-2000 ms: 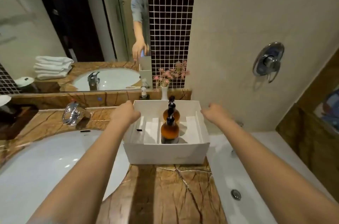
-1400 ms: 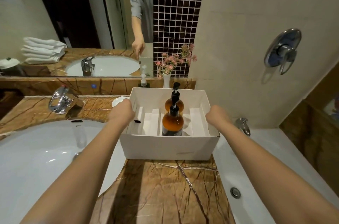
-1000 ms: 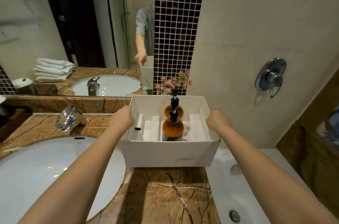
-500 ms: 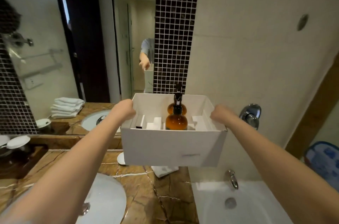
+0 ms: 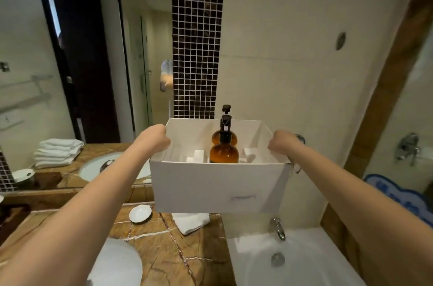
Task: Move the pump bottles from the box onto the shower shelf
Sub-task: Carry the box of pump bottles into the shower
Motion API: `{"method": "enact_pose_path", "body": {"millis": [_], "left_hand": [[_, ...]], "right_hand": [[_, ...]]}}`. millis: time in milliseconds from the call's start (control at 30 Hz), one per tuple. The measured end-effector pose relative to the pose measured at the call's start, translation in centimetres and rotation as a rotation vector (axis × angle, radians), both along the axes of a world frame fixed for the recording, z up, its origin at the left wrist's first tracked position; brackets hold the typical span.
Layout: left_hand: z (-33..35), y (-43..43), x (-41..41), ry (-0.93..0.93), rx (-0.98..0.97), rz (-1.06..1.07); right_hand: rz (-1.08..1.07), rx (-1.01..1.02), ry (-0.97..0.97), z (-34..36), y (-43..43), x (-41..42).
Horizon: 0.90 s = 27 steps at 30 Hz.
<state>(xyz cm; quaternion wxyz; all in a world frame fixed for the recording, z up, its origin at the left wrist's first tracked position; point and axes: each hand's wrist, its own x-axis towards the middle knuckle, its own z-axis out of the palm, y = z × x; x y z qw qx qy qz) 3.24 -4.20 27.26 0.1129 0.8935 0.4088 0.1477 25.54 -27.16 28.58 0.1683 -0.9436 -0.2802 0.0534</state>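
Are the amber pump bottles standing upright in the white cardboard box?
Upright: both amber pump bottles stand with black pumps pointing up inside the white cardboard box.

We see the white box (image 5: 218, 187) held in the air over the marble counter (image 5: 168, 250), left hand (image 5: 153, 137) and right hand (image 5: 282, 144) gripping its side walls. 2 amber pump bottles (image 5: 224, 152) stand upright inside, 1 behind the other.

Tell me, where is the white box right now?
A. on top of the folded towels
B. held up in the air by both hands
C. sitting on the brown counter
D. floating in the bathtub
B: the left hand and right hand grip the sides of the white box, which hangs clear above the counter, with the pump bottles inside.
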Motion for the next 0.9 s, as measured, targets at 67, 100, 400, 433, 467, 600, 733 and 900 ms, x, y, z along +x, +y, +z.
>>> {"method": "enact_pose_path", "body": {"millis": [67, 100, 400, 433, 467, 600, 733, 900], "left_hand": [[-0.3, -0.4, 1.3, -0.009, 0.009, -0.023], [-0.4, -0.7, 1.9, -0.011, 0.015, -0.035], [1.5, -5.5, 9.8, -0.045, -0.011, -0.298], [1.9, -6.3, 10.8, -0.041, 0.000, -0.337], [2.4, -7.2, 11.7, -0.038, 0.008, -0.377], [4.0, -11.1, 15.1, -0.039, 0.032, -0.548], [4.8, -16.4, 17.2, -0.069, 0.024, -0.724], [4.8, -24.5, 17.9, -0.073, -0.006, -0.955]], "right_hand": [[-0.036, -0.006, -0.023, -0.2, -1.5, 0.6], [-0.063, -0.006, -0.033, -0.3, -2.3, 0.9], [-0.322, 0.010, -0.066, 1.3, -11.6, 1.5], [-0.362, 0.015, -0.074, 1.6, -12.9, 1.3], [-0.403, 0.020, -0.082, 1.8, -14.3, 1.0], [-0.580, 0.048, -0.106, 3.1, -19.9, -0.8], [-0.743, 0.038, -0.134, 3.9, -25.7, -4.2], [-0.948, 0.063, -0.164, 3.7, -33.5, -10.1]]}}
